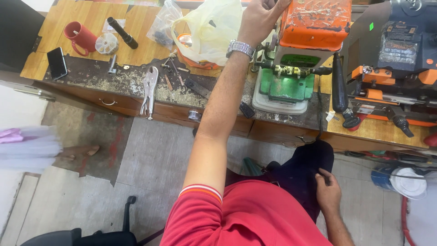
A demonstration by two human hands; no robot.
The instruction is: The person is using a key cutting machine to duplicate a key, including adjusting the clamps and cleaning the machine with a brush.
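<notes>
My left hand, with a metal watch on its wrist, reaches up to the workbench and grips the top left edge of an orange key-cutting machine. The machine has a green base standing on the wooden bench. My right hand lies low at the right on my dark trouser leg, fingers on the fabric, holding nothing. A red shirt covers my shoulder and chest.
On the bench lie locking pliers, a red mug, a phone, a black torch, plastic bags and small metal parts. A dark blue and orange machine stands right. A white bucket sits below; another person's foot left.
</notes>
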